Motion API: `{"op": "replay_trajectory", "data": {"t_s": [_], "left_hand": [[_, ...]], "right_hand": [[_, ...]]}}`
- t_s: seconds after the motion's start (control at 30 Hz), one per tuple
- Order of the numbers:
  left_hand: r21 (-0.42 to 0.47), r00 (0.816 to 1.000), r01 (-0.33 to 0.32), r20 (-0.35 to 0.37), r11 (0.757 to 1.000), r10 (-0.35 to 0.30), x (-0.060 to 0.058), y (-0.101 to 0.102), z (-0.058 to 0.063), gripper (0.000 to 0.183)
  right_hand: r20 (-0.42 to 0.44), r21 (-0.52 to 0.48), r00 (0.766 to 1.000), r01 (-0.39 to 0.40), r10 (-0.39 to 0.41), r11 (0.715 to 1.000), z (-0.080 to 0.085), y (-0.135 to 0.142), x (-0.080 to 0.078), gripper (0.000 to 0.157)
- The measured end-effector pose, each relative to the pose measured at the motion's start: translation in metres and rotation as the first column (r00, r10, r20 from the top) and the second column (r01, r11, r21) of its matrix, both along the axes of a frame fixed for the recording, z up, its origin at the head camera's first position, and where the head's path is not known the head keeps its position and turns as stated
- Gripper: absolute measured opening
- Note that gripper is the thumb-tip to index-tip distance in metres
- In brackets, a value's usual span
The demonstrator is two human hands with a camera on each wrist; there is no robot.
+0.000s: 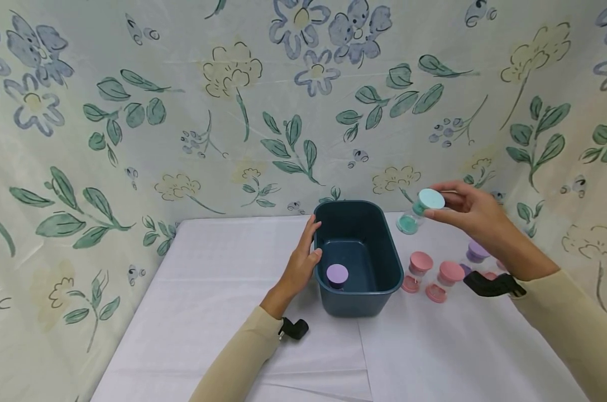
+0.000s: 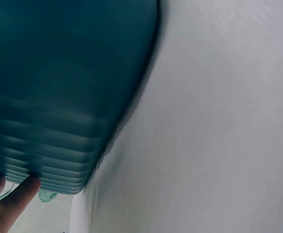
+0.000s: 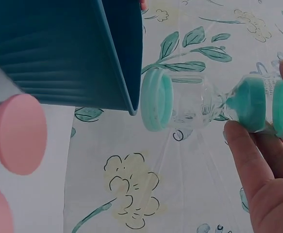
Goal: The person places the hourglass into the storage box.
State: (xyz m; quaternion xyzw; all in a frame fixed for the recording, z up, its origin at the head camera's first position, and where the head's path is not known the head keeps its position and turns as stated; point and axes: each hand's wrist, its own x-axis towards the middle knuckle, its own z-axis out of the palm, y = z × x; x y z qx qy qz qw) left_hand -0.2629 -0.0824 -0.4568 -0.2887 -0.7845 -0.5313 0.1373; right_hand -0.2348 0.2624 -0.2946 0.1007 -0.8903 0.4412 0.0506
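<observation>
My right hand pinches a teal-ended sand timer by its upper end, right of the bin and above the table. The right wrist view shows the timer's clear glass bulbs, with teal sand in the bulb near the fingers. My left hand rests against the left side of a dark blue plastic bin, its thumb near the rim. In the left wrist view, extended fingertips touch the bin's ridged outer wall. Inside the bin, near its front, stands a purple-topped sand timer.
Two pink sand timers stand to the right of the bin on the white-covered table. Beyond them, a purple sand timer and more pink pieces are partly hidden by my right forearm. A floral cloth hangs behind the table.
</observation>
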Motion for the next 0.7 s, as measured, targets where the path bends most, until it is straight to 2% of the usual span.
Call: {"op": "replay_trajectory", "data": {"t_s": [0.23,0.4,0.47,0.7], "left_hand": [[-0.005,1.000,-0.001,-0.002,1.000,0.001,0.000,0.000,0.001,0.069],[0.017,1.000,0.026,0.000,1.000,-0.026,0.019,0.001,0.026,0.062],[0.030,0.999,0.041,0.003,0.999,-0.041,0.022,0.001,0.030,0.061],[0.000,1.000,0.010,-0.017,1.000,-0.010,0.001,-0.001,0.004,0.064]], "right_hand": [[-0.044,-0.010,0.998,-0.050,0.049,0.999,0.004,-0.014,0.000,0.056],[-0.089,-0.022,0.990,-0.107,0.105,0.994,0.003,-0.023,-0.001,0.051],[-0.086,-0.037,0.988,-0.131,0.128,0.991,0.003,-0.028,-0.002,0.050],[-0.095,-0.067,0.977,-0.196,0.189,0.978,0.001,-0.047,-0.007,0.048]]}}
